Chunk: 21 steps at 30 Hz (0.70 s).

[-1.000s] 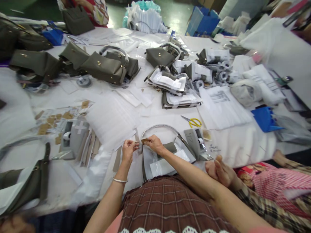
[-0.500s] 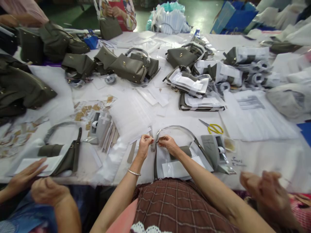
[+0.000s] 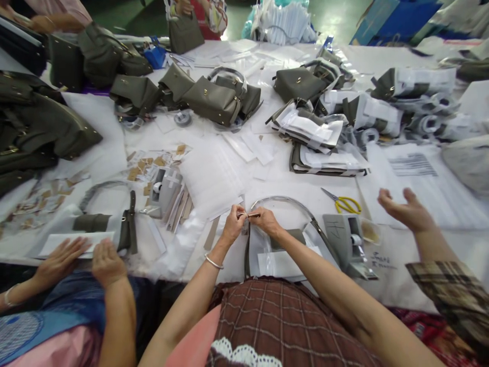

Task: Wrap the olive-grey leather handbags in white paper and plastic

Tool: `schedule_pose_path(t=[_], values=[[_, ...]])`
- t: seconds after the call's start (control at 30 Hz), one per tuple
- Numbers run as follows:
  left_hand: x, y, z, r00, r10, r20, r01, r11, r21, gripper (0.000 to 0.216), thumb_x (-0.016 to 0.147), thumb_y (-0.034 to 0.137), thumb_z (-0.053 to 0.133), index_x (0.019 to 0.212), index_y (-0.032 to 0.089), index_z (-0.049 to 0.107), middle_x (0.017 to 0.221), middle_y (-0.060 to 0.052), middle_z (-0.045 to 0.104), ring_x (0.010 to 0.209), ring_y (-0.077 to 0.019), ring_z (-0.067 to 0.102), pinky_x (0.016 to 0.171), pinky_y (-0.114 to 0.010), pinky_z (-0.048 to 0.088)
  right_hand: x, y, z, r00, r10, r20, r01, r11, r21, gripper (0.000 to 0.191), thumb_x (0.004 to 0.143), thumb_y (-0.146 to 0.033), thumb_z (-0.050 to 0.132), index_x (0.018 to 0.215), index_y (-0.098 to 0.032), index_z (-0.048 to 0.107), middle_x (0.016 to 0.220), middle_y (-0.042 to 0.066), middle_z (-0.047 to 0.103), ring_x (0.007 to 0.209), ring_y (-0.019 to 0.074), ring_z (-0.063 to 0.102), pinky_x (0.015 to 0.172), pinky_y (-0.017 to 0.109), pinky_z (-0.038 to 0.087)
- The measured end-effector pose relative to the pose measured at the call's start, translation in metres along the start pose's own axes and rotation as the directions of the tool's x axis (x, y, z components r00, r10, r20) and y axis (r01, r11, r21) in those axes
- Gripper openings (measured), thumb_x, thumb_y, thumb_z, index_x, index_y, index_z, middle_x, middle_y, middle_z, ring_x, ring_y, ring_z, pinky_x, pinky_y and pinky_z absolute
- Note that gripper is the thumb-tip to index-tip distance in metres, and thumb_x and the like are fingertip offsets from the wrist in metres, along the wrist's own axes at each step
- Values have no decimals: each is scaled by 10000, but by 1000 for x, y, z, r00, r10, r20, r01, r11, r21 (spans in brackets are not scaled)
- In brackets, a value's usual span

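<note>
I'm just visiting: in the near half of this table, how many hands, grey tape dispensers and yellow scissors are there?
Hands: 5 (the wearer's left hand and right hand pinching a small strip; co-worker's hands at left; another person's hand at right)
Grey tape dispensers: 2
Yellow scissors: 1
Total: 8

Flat bag [image 3: 296,237] laid at near edge of surface [image 3: 389,239], strip [image 3: 252,215] held over it between left hand [image 3: 234,224] and right hand [image 3: 266,222]. Scissors [image 3: 346,204] placed to the right, dispenser [image 3: 349,239] before them; handbags [image 3: 214,99] piled behind.
</note>
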<state>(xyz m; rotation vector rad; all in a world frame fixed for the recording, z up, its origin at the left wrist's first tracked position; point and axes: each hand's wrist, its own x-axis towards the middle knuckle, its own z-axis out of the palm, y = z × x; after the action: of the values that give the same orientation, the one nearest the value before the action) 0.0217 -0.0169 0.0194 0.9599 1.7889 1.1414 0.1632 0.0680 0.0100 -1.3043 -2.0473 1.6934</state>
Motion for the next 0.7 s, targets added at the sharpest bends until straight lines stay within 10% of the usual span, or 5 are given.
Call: schedule_pose_path(t=[0.7], values=[[0,-11,2,997,-73,38,78,987,-143,250,756,282,666,945,194,528,817,7,629,756,-142,618,751,-266,476,-3,0,1,998,-57,-42,52,994,-100,373,761,-437,589,492,-180,554,506,-47,417,533,92,382,516,218,259]])
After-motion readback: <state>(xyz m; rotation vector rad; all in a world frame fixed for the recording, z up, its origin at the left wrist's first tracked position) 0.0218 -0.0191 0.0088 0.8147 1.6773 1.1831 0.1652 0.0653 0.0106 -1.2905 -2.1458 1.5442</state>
